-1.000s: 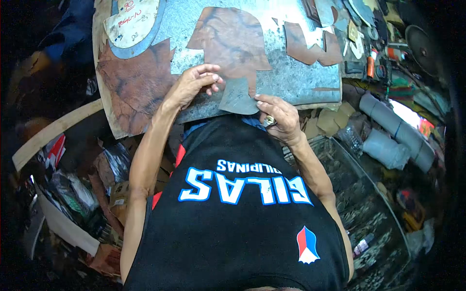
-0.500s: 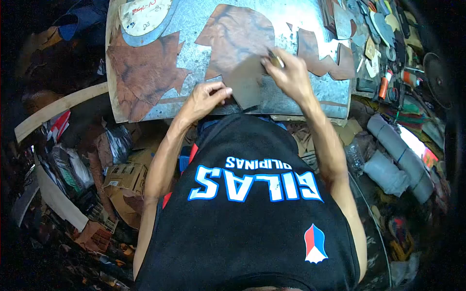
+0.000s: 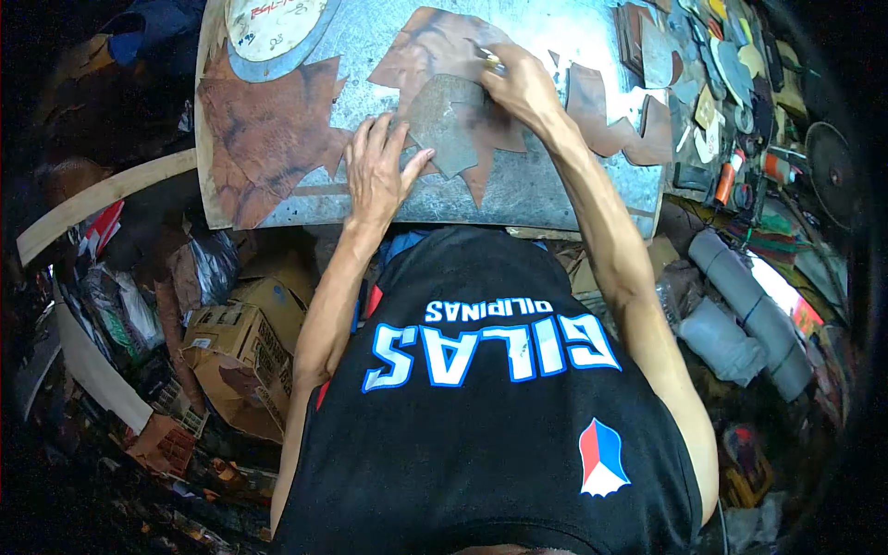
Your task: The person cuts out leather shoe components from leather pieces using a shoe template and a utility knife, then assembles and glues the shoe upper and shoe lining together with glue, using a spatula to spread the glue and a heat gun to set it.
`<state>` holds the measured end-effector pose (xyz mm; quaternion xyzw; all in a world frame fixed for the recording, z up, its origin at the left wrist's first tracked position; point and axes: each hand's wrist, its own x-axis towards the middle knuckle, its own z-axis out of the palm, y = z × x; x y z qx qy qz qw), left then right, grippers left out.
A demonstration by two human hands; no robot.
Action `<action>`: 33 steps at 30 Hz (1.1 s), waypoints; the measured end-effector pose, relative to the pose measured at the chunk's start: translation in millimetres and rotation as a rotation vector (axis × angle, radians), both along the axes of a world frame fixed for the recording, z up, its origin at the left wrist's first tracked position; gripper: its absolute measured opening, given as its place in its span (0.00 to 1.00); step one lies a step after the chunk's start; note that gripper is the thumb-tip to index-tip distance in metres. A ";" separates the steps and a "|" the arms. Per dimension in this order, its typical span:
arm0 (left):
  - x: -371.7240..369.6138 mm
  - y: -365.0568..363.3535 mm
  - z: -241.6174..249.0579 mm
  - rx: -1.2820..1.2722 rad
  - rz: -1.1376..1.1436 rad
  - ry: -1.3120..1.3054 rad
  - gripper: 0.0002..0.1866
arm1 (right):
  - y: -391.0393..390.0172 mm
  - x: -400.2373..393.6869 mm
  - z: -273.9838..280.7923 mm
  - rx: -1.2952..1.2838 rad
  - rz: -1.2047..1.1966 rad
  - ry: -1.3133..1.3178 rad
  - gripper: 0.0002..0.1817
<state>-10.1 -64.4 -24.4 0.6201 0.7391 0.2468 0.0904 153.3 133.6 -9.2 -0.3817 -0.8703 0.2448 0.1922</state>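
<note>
Grey, stiff-looking template [image 3: 442, 120] lies on a brown leather piece [image 3: 435, 46] at the middle of a metal-topped table [image 3: 555, 190]. Its long axis runs roughly away from the person, with the rounded end far and the narrow end pointing back toward a black jersey [image 3: 481, 407].

The left hand [image 3: 377, 166] is nearer. It rests palm down along the template's left edge, fingers spread and holding nothing, the thumb reaching to the lower left edge. The right hand [image 3: 518, 79] is at the far right corner of the template, its fingertips just beside that edge and over the leather. Its fingers are pinched narrow around a slim tool [image 3: 477, 44] with a dark tip (too small and blurred to name). So the template sits between the 2 hands, to the right of the left hand and toward the person from the right fingertips.

As for what stands in the way, the left thumb crowds the lower left edge, while the right hand covers part of the leather. To the left lies a larger brown hide [image 3: 268, 139], with a white marked pattern [image 3: 273, 28] beyond it. To the right are cut leather pieces [image 3: 592, 116], then an orange bottle [image 3: 729, 178].
</note>
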 end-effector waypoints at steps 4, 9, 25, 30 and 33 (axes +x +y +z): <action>1.3 -16.8 6.5 -0.040 0.026 0.000 0.30 | -25.1 55.3 17.4 -0.151 -0.150 -0.165 0.18; 7.2 -34.6 1.1 -0.126 0.007 0.012 0.33 | -76.1 72.0 33.0 -0.348 -0.160 -0.194 0.30; -12.7 -16.8 -3.7 -0.161 -0.139 -0.022 0.27 | -118.8 83.2 12.3 -0.917 -0.584 0.227 0.23; -14.1 -20.7 -3.7 -0.092 -0.177 -0.075 0.32 | -94.9 69.6 24.1 -0.389 -0.286 -0.122 0.21; -12.8 -20.6 -4.7 -0.087 -0.214 -0.041 0.36 | -69.6 59.1 13.8 -0.327 -0.131 -0.186 0.21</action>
